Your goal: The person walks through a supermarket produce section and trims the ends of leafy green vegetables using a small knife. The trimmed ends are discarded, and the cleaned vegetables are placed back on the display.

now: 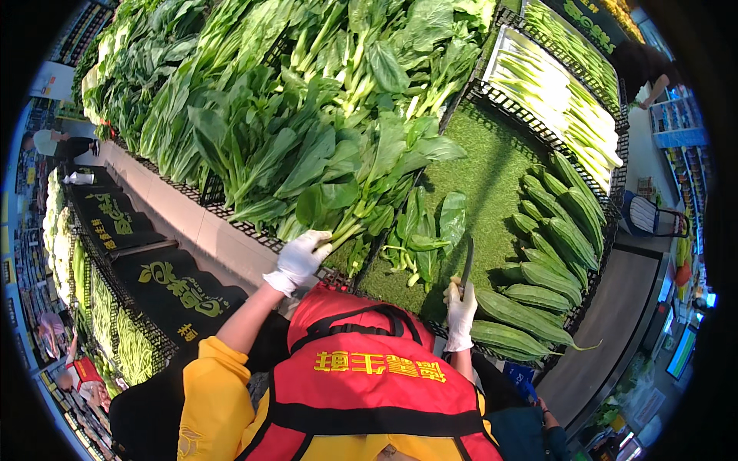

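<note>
Leafy greens [350, 224] lie at the near edge of a large green heap [307, 131], their pale stems clamped in the white-gloved fingers of the left hand [302, 257]. To the right, the gloved right hand [461, 303] has its fingers closed around a knife [468, 265], the dark blade pointing away from the body. Loose leaves [421, 234] rest on the grass-like mat [484, 203] just left of the blade, with ridged gourds [550, 284] to its right.
</note>
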Demonstrator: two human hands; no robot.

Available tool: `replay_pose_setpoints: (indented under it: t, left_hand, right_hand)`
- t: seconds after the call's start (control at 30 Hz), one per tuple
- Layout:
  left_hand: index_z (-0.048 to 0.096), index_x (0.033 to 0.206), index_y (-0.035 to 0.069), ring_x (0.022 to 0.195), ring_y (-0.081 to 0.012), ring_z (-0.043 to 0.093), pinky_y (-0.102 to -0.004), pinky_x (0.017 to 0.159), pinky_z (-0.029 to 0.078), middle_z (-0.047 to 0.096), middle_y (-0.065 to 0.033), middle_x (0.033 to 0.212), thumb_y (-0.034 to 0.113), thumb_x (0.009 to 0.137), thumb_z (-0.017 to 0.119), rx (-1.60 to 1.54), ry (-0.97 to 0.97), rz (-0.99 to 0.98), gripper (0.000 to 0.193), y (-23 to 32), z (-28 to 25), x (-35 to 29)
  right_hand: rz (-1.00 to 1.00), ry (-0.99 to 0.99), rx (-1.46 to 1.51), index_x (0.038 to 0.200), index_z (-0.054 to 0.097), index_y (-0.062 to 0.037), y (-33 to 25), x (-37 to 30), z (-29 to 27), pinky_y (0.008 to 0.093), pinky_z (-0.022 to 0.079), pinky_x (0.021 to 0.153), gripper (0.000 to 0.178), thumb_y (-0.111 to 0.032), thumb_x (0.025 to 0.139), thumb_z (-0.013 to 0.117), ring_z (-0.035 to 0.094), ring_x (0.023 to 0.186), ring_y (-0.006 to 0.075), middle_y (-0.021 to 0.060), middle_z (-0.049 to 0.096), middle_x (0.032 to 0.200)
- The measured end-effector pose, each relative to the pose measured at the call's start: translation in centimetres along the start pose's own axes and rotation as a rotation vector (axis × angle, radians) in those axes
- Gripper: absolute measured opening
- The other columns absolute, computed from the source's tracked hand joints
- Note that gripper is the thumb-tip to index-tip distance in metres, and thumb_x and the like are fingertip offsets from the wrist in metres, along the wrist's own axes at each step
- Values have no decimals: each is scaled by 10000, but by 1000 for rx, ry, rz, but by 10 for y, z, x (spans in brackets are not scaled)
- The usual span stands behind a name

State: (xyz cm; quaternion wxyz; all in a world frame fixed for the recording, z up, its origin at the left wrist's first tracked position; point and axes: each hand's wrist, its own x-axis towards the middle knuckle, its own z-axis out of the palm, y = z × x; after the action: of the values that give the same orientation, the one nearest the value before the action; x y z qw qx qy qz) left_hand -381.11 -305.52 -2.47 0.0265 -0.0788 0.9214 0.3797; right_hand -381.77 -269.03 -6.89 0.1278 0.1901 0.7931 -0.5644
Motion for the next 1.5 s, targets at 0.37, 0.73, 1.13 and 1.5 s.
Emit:
replay_pose_setpoints:
  t: [0.37,0.73,1.13,1.5]
  left_hand:
    - [526,1146,82,815,-289,601,-390,684,487,578,-126,897,229,701,737,396,86,4,514,-21,41,7]
    - [531,1146,-52,758,-210,643,-281,671,560,652,-157,937,140,854,659,-1734,-405,-419,372,14,-22,-3]
    - [517,1203,4,997,-193,623,-299,842,524,616,-143,1149,-11,833,629,-1782,-549,-506,386,142,89,11]
    - [588,1133,-51,935,-172,621,-284,853,497,638,-102,1050,-29,786,687,-1447,-240,-411,362,173,143,-2]
  right_hand:
    - [-61,-186,120,1050,587,-19,-11,-22,33,189,384,525,138,-37,916,562,462,570,34,-30,532,691]
    - [-154,-294,175,1077,599,-20,-45,-26,61,187,419,533,180,-40,900,581,519,586,46,-3,596,730]
    - [-313,261,93,1039,624,-25,-57,-84,24,249,426,545,166,-62,878,606,484,563,97,18,579,700]
    - [-384,423,-186,1097,566,-21,-45,-71,32,345,510,671,207,-98,906,583,650,737,279,167,648,879]
